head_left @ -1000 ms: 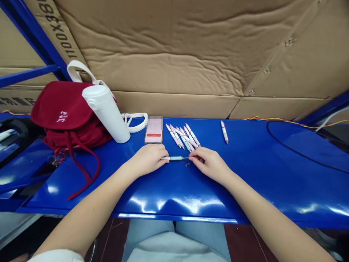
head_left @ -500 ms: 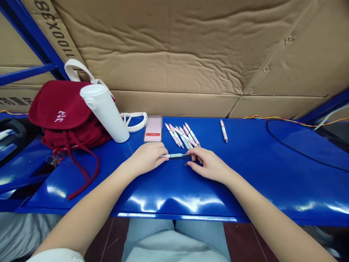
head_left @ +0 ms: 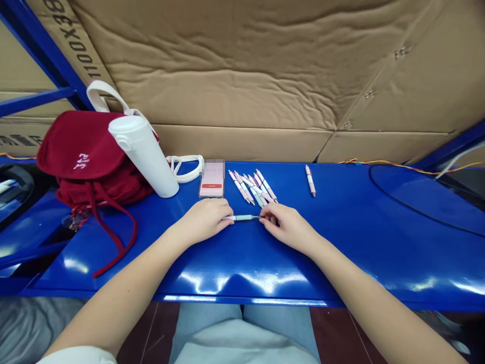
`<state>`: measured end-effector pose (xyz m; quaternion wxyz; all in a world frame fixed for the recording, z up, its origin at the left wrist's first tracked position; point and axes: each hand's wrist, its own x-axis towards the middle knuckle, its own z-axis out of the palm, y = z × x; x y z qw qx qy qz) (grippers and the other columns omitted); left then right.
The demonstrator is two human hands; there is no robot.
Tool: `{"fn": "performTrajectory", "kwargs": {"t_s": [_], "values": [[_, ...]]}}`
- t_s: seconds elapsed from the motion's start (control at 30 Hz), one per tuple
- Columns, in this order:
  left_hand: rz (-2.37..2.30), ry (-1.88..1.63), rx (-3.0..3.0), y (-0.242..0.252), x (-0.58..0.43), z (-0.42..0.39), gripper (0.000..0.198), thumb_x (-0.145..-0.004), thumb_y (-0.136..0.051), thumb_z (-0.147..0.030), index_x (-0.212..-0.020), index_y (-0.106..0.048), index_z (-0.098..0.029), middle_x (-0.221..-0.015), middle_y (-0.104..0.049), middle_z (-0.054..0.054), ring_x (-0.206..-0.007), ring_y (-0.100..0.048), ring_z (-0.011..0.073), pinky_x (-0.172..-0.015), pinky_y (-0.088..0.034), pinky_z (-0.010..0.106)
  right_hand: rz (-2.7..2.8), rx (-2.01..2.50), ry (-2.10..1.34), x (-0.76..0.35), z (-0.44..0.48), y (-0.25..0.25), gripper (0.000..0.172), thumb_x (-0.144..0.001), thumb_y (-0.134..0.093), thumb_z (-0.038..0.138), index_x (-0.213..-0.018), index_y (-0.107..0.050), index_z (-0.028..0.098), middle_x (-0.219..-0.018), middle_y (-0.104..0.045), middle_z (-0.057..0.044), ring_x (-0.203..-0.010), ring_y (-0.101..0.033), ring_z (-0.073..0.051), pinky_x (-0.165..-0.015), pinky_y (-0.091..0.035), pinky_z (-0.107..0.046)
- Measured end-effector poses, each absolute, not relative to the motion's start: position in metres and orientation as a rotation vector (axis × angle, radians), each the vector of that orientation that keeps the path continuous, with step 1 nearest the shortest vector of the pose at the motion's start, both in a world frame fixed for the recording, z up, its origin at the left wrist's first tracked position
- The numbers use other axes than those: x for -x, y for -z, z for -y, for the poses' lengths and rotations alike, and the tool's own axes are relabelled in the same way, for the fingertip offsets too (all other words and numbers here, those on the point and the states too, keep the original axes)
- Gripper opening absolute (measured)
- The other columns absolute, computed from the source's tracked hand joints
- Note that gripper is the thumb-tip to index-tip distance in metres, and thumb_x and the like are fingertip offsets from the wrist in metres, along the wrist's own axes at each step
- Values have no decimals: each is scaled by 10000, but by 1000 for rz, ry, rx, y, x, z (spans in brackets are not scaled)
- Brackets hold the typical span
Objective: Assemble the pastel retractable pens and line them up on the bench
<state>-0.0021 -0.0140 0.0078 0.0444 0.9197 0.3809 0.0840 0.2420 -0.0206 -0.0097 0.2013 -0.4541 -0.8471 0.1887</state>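
Observation:
My left hand [head_left: 208,218] is closed around the white rear end of a pen [head_left: 243,218] with a pale green grip. The pen lies level above the blue table [head_left: 235,263], its thin metal tip pointing right. At that tip, the thumb and index finger of my right hand [head_left: 286,222] are pinched together; what sits between the fingertips is mostly hidden. Just beyond my hands is a loose pile of several pens [head_left: 250,188], mostly pink and white, one with a green grip. A single pink and white pen [head_left: 310,181] lies apart at the right.
A phone [head_left: 212,182] with a lit screen lies behind my left hand. To the left are a white bottle [head_left: 147,159], tilted against a dark red bag [head_left: 87,146] with trailing straps. Cardboard [head_left: 235,96] stands behind the table. A black cable [head_left: 409,207] curves across the right side.
My right thumb has come up to meet the index finger in a pinch at the pen's tip. My left hand keeps its hold. The view has shifted very slightly.

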Motion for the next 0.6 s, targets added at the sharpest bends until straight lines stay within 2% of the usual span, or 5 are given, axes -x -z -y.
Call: {"fn": "performTrajectory", "kwargs": {"t_s": [0.37,0.6], "values": [[-1137,-272,-2826,-5,-2,17,211,-906,-481,-313,-897,-641,-176,-838,-598,29,-784,-573,158,-686,-435,262,2415,1201,-465,-238,22,15,49,-837,-491,187,-847,-537,199,-799,-605,-27,-684,-567,-143,-621,-438,-258],[-1136,-335,-2831,-3,-3,19,250,-926,-437,-320,-887,-629,-163,-853,-594,39,-789,-564,159,-705,-435,263,2413,1235,-461,-234,22,14,144,-906,-417,245,-894,-552,197,-844,-624,-47,-740,-578,-164,-648,-441,-273]]}}
